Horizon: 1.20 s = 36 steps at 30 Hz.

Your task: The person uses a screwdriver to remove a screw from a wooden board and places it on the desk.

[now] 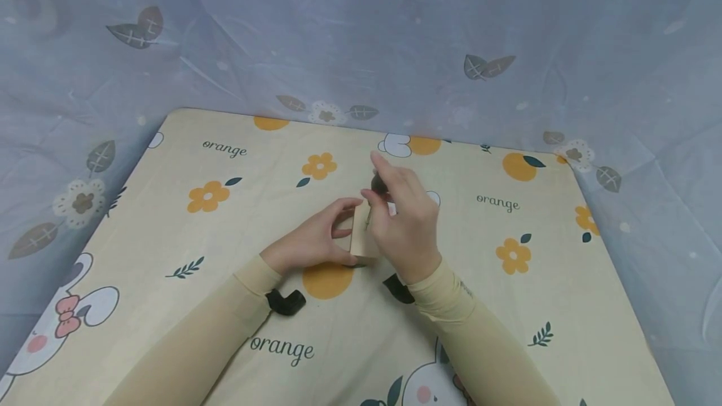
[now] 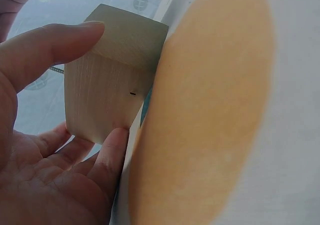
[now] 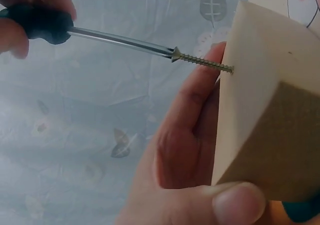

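Observation:
A pale wooden block (image 1: 360, 234) is gripped by my left hand (image 1: 316, 234) over the middle of the table. In the left wrist view, the thumb lies on one end of the block (image 2: 107, 85) and the fingertips on the opposite end. A threaded screw (image 3: 202, 61) stands out from the block's face, with only its point end at or in the wood. My right hand (image 1: 406, 224) holds a screwdriver (image 3: 120, 41) by its dark green handle, between thumb and fingers. Its metal tip meets the screw head, roughly in line with the screw.
A cream tablecloth (image 1: 237, 306) printed with oranges, flowers and rabbits covers the table. Behind the far edge hangs a blue-grey patterned curtain (image 1: 338, 30). Black pieces (image 1: 286, 302) show at both wrists.

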Tool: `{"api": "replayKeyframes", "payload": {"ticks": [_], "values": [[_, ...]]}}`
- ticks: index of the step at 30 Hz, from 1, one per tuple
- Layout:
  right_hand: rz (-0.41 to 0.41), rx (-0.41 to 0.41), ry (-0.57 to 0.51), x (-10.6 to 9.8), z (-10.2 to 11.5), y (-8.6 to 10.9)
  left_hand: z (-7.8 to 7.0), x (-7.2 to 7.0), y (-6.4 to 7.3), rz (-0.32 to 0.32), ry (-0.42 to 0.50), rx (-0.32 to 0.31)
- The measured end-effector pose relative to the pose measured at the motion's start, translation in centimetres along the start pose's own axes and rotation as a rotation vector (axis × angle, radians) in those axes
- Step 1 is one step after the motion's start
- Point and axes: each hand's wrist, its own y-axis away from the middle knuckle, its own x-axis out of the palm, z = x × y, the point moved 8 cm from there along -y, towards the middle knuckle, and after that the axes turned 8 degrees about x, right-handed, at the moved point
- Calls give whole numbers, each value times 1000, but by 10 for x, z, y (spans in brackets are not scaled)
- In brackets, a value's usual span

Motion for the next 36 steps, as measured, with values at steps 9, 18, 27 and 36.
{"api": "replayKeyframes", "payload": {"ticks": [9, 18, 27, 36], "values": [[76, 20, -61, 8, -2, -1, -2, -1, 0, -1, -2, 28], [12, 42, -87, 5, -8, 0, -2, -1, 0, 5, -6, 45], [36, 26, -77, 2, -3, -2, -2, 0, 0, 2, 2, 11], [117, 51, -202, 9, -8, -2, -2, -1, -1, -4, -10, 37]]}}
